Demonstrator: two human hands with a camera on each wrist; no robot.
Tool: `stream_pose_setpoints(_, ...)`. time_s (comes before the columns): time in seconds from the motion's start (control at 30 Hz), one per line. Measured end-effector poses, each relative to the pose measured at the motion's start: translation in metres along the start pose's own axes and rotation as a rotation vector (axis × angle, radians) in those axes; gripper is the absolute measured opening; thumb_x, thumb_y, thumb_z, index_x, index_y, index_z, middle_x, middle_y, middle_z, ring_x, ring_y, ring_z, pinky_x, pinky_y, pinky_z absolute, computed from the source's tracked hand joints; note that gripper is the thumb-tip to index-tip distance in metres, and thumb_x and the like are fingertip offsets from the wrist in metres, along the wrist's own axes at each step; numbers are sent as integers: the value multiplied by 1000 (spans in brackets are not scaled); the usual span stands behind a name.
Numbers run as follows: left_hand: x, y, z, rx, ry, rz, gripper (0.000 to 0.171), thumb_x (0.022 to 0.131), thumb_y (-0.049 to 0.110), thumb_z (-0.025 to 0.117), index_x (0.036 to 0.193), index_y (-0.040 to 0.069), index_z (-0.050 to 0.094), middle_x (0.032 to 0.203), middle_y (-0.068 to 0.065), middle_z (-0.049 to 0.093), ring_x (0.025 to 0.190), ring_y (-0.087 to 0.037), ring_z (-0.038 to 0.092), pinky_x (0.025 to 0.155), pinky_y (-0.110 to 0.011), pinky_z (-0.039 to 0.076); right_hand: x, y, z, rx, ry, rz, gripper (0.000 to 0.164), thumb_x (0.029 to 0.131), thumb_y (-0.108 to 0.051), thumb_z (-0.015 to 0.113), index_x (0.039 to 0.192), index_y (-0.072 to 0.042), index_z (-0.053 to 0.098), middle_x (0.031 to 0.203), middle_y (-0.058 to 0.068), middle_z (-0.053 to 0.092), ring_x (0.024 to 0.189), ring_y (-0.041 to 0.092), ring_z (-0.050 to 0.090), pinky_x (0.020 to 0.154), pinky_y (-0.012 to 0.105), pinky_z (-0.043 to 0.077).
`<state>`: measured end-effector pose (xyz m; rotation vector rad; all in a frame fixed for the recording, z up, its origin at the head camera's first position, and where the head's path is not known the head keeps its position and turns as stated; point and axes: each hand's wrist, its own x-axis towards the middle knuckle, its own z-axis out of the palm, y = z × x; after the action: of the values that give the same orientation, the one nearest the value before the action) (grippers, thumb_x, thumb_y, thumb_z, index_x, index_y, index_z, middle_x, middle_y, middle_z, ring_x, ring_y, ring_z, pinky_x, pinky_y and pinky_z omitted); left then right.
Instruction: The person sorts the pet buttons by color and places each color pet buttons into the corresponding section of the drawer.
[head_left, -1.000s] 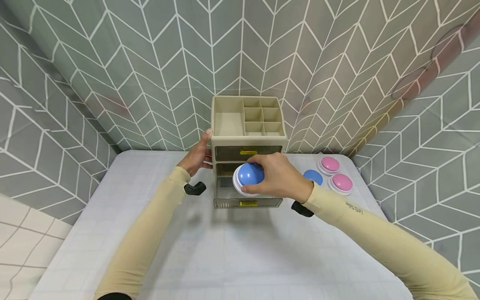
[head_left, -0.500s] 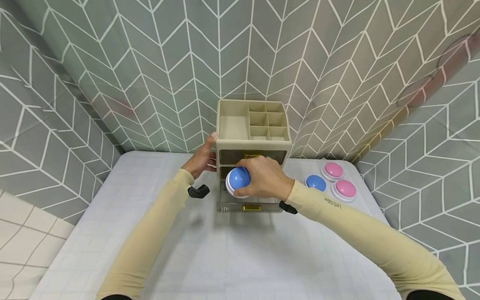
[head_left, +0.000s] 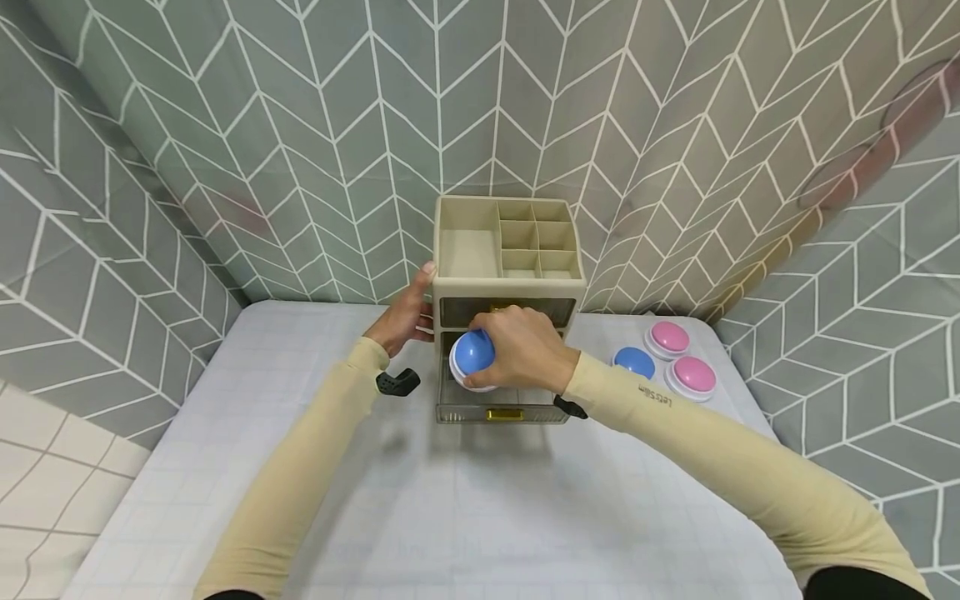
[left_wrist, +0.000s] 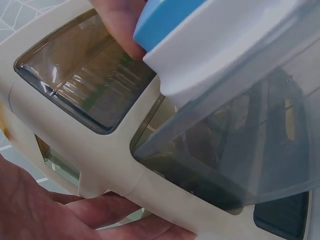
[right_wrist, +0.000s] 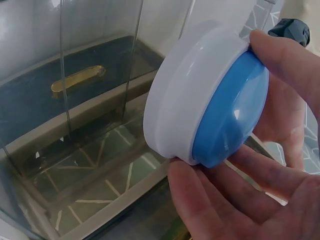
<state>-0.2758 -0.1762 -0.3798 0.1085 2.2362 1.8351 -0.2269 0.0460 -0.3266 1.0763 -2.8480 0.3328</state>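
Observation:
My right hand (head_left: pixel 525 348) holds a blue-domed button with a white base (head_left: pixel 474 352), thumb and fingers on its sides. The button is tilted, just above a pulled-out clear drawer (head_left: pixel 465 414) with a gold handle. My left hand (head_left: pixel 403 321) rests against the left side of the beige drawer organizer (head_left: pixel 510 288), thumb near its upper edge; in the left wrist view its fingers (left_wrist: pixel 107 207) lie along that side. The upper drawer's dark front is pushed in. The right wrist view shows the held button (right_wrist: pixel 232 110) over the drawer with no contact visible.
Another blue button (head_left: pixel 633 362) and two pink buttons (head_left: pixel 670 337) (head_left: pixel 693 374) sit on the white-covered table (head_left: pixel 360 500) to the right. Compartments (head_left: pixel 468 246) open on top of the organizer. A patterned curtain (head_left: pixel 337 150) hangs close behind it.
The right hand has carried the blue button leftward over the open drawer, mostly in the first half second. The left hand stays at the organizer's side; the whole view has shifted slightly.

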Motion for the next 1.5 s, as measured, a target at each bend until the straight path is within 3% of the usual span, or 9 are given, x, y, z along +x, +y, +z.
stream_pose_setpoints(0.23,2,0,-1,-24,1,-5,93,100,74,20,150,-1,44,132,-34,62,100,-27,70,92,-46,58,4,-3,5,-60,12,-13,69,66,-51,96,121,-14,76,104,3,79,93,24,74,74,43,61)
stream_pose_setpoints(0.43,2,-1,0,-27,2,-17,94,99,76,20,154,3,39,137,-35,59,108,-33,68,97,-51,56,6,-6,9,-113,-12,-2,72,62,-58,98,117,-15,77,101,2,79,89,24,74,68,41,61)
stream_pose_setpoints(0.8,2,-2,0,-11,15,-18,93,100,75,19,154,3,40,137,-35,60,110,-35,68,96,-51,56,8,-3,18,-71,-77,-11,65,67,-50,99,116,-12,78,98,3,80,84,22,75,68,40,62)
stream_pose_setpoints(1.07,1,-2,1,-3,12,-18,93,100,75,19,152,1,43,138,-35,60,115,-39,67,96,-50,56,11,-4,21,-47,-72,-33,63,68,-47,99,114,-9,78,97,4,80,82,22,76,72,39,63)
stream_pose_setpoints(1.5,0,-1,1,-10,14,-10,92,100,75,20,150,1,44,133,-34,61,105,-32,69,87,-43,57,16,-3,26,-9,-75,-35,64,68,-44,100,115,-7,78,99,6,80,82,23,77,74,39,63)
